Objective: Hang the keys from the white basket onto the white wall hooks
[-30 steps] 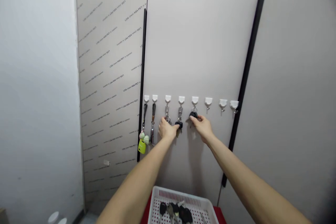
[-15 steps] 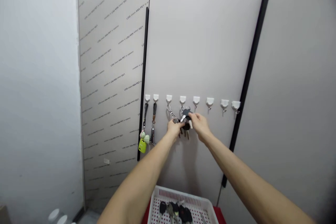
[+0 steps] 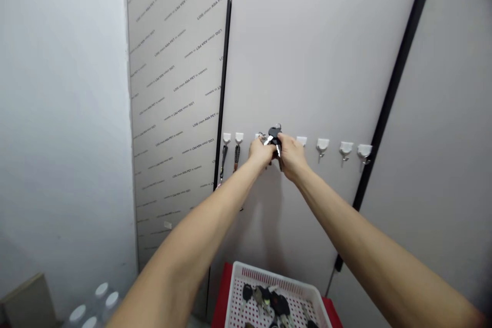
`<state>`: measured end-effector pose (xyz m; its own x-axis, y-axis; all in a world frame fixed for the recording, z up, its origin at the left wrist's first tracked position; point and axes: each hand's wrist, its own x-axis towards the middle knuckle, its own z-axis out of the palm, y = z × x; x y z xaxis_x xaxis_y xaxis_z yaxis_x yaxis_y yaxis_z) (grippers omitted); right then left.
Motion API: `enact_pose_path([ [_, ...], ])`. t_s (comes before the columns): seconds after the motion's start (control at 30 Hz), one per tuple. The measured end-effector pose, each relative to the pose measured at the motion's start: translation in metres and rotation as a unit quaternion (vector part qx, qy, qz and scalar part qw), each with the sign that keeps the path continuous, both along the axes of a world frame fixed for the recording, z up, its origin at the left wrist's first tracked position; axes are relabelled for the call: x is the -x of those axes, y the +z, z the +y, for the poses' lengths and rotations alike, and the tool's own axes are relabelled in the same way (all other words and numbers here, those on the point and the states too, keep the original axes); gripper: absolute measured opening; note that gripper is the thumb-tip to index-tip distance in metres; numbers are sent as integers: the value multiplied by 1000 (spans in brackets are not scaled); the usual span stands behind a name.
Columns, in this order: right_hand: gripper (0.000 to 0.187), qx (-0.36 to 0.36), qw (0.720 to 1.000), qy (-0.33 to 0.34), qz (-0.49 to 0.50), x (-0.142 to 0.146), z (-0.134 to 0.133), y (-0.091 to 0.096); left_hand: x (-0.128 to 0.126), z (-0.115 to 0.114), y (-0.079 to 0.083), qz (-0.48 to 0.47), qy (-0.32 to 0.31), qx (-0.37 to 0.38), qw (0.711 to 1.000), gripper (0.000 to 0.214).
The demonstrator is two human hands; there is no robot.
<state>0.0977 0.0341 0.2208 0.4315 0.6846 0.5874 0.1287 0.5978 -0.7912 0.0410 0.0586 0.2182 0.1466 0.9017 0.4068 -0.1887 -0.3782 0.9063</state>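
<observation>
My left hand [image 3: 261,151] and my right hand [image 3: 292,154] meet at the row of white hooks, both with fingers closed on a bunch of keys [image 3: 274,134]. The bunch has black heads and silver blades and sits at hook height. A metal clasp shows just above my left fingers, in front of a white hook [image 3: 259,137]. My fingers hide another hook and part of the bunch. To the left, a black strap [image 3: 224,156] and a dark braided strap [image 3: 237,154] hang from two hooks; my left arm covers their lower ends.
Further right on the panel are white hooks, one of them a bare hook [image 3: 323,146]. Below, a white perforated basket [image 3: 277,272] holds several black-headed keys [image 3: 280,303] and rests on something red [image 3: 222,292]. White-capped bottles [image 3: 102,289] stand at lower left.
Both hands have risen with the key bunch, from below the hooks up to hook level. My left arm now covers the hanging green fob. The view has shifted slightly.
</observation>
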Motion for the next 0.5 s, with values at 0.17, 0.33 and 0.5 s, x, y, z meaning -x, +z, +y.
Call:
enact_pose_path([
  [0.17,21,103,994,20,-28,-3,-34,-82,4,-29,-86,22,-33,78,996,16],
  [0.33,22,278,960,35,-12,-21,-66,-200,-1,-64,-211,81,-75,208,972,23],
  [0.5,21,371,926,64,-23,-40,-85,-266,2,-83,-281,177,-158,267,934,36],
])
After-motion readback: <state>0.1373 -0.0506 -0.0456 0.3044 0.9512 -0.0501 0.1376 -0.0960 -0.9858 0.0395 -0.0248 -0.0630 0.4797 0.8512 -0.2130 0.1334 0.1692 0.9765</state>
